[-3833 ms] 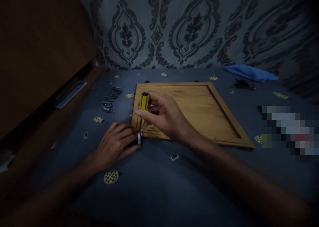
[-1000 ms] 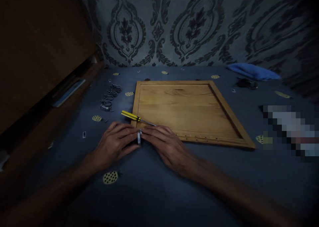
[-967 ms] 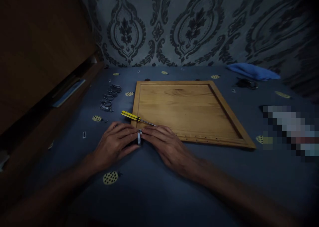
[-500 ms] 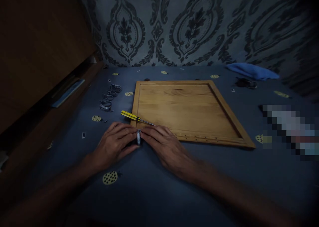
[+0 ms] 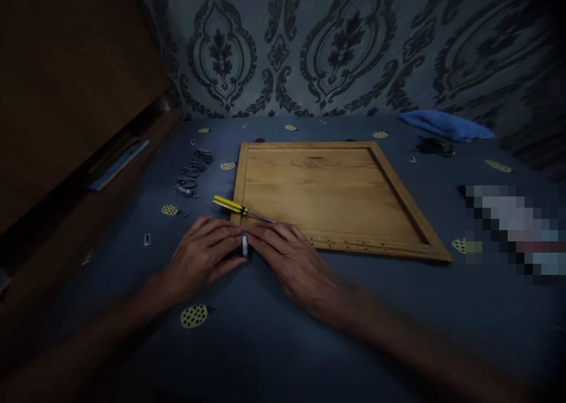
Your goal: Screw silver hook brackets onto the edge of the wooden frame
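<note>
A square wooden panel (image 5: 336, 196) with a raised frame lies flat on a dark blue patterned cloth (image 5: 265, 332). At its near left corner, my left hand (image 5: 204, 258) and my right hand (image 5: 292, 258) meet with fingers pinched on a small metal ring clip (image 5: 244, 245) at the panel's front edge. A yellow-handled screwdriver (image 5: 234, 206) lies across the panel's left edge, just beyond my fingers, with no hand on it.
Several metal clips (image 5: 192, 173) lie in a row left of the panel. A wooden cabinet (image 5: 66, 96) rises at the left. A blue cloth (image 5: 446, 125) and a dark object (image 5: 435, 147) sit far right. A patterned wall stands behind.
The screwdriver left my right hand and now lies on the panel's left edge. My right hand came down to join the left on the metal clip. In the last second both hands stayed still.
</note>
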`<state>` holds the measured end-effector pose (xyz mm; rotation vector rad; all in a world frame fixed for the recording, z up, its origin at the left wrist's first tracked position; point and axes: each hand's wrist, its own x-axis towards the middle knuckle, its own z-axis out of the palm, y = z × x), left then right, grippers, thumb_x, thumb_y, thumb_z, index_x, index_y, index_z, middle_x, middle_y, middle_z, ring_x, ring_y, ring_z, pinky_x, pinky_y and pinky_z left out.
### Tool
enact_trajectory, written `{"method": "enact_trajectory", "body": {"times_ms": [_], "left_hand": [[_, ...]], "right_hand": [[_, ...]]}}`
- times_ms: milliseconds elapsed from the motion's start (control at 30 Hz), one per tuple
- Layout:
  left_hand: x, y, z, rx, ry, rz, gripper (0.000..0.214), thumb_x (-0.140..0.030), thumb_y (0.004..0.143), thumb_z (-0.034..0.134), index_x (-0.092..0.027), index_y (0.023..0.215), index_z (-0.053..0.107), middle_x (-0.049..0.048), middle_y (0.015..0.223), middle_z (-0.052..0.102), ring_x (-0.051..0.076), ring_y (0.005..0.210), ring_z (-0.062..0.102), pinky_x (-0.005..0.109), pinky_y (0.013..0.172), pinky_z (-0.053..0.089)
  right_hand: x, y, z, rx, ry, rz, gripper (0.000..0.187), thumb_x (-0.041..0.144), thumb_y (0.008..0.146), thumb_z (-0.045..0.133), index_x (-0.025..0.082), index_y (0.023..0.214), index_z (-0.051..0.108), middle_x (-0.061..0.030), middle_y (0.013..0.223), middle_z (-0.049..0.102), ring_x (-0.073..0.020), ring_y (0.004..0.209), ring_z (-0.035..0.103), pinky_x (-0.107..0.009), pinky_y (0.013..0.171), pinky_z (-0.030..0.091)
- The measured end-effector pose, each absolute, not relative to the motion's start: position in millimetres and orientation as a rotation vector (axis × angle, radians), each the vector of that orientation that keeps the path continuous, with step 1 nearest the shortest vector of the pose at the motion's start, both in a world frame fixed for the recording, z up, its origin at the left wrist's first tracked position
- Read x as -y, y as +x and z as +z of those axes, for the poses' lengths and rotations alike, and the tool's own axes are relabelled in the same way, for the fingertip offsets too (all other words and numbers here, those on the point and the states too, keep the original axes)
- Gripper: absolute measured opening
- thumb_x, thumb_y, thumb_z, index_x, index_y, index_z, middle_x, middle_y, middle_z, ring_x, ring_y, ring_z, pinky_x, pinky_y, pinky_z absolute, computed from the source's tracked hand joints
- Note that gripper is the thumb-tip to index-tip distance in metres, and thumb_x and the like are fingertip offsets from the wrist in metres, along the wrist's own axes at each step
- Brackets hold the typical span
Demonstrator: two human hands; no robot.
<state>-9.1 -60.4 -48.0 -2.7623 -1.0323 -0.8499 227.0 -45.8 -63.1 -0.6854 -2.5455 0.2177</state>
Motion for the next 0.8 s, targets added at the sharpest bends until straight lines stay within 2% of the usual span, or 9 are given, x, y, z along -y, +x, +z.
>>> {"method": "enact_trajectory", "body": {"times_ms": [200, 267, 333, 467, 600, 667, 800], "left_hand": [[63, -11, -46, 1.055, -2.762, -0.79, 0.022, -0.029, 0.1, 0.065, -0.018, 0.118, 0.068, 0.0068, 0.115, 0.077, 0.024, 0.109, 0.069, 0.04, 0.093, 0.049], [63, -13, -43, 1.059, -2.787, -0.799, 0.022, -0.028, 0.099, 0.065, -0.019, 0.118, 0.069, 0.0077, 0.117, 0.077, 0.025, 0.112, 0.068, 0.042, 0.093, 0.05], [62, -16, -41, 1.071, -2.81, -0.88, 0.022, -0.023, 0.098, 0.062, -0.02, 0.118, 0.069, 0.0081, 0.118, 0.076, 0.025, 0.113, 0.067, 0.043, 0.093, 0.051], [44, -22, -35, 1.171, -2.702, -1.001, 0.026, -0.015, 0.099, 0.053, -0.023, 0.12, 0.067, 0.0088, 0.12, 0.074, 0.024, 0.11, 0.067, 0.043, 0.094, 0.051], [16, -23, -27, 1.258, -2.607, -0.621, 0.033, -0.016, 0.098, 0.05, -0.019, 0.129, 0.06, 0.0128, 0.127, 0.069, 0.03, 0.119, 0.06, 0.047, 0.096, 0.048], [5, -23, -23, 1.217, -2.656, -0.429, 0.031, -0.014, 0.096, 0.049, -0.017, 0.124, 0.061, 0.0138, 0.121, 0.071, 0.032, 0.119, 0.058, 0.049, 0.098, 0.045], [-8, -26, -14, 1.148, -2.748, -0.331, 0.018, -0.021, 0.101, 0.05, -0.02, 0.107, 0.066, 0.0066, 0.094, 0.073, 0.025, 0.094, 0.065, 0.042, 0.092, 0.045]], "right_hand": [[46, 225, -65, 2.527, -0.698, 0.135, 0.046, 0.004, 0.094, 0.053, 0.009, 0.14, 0.057, -0.0169, 0.128, 0.068, -0.0282, 0.119, 0.057, -0.045, 0.1, 0.049], [46, 225, -65, 2.527, -0.691, 0.116, 0.047, 0.004, 0.095, 0.052, 0.011, 0.141, 0.056, -0.0164, 0.128, 0.068, -0.0283, 0.119, 0.057, -0.046, 0.1, 0.049], [46, 224, -63, 2.533, -0.695, 0.105, 0.045, 0.005, 0.097, 0.048, 0.013, 0.141, 0.056, -0.0151, 0.128, 0.069, -0.028, 0.118, 0.058, -0.047, 0.099, 0.05], [47, 224, -59, 2.562, -0.708, 0.062, 0.041, 0.004, 0.096, 0.048, 0.01, 0.136, 0.059, -0.0156, 0.126, 0.07, -0.0275, 0.118, 0.059, -0.045, 0.099, 0.05], [48, 224, -58, 2.571, -0.725, 0.054, 0.046, 0.0, 0.092, 0.049, 0.01, 0.136, 0.059, -0.0151, 0.128, 0.07, -0.0269, 0.12, 0.059, -0.045, 0.1, 0.049], [48, 224, -58, 2.57, -0.737, 0.071, 0.048, -0.001, 0.091, 0.048, 0.01, 0.136, 0.059, -0.015, 0.128, 0.07, -0.0267, 0.119, 0.06, -0.045, 0.101, 0.049], [47, 224, -59, 2.589, -0.77, 0.114, 0.049, 0.001, 0.092, 0.047, 0.016, 0.137, 0.059, -0.012, 0.131, 0.069, -0.0255, 0.121, 0.059, -0.046, 0.102, 0.048]]}}
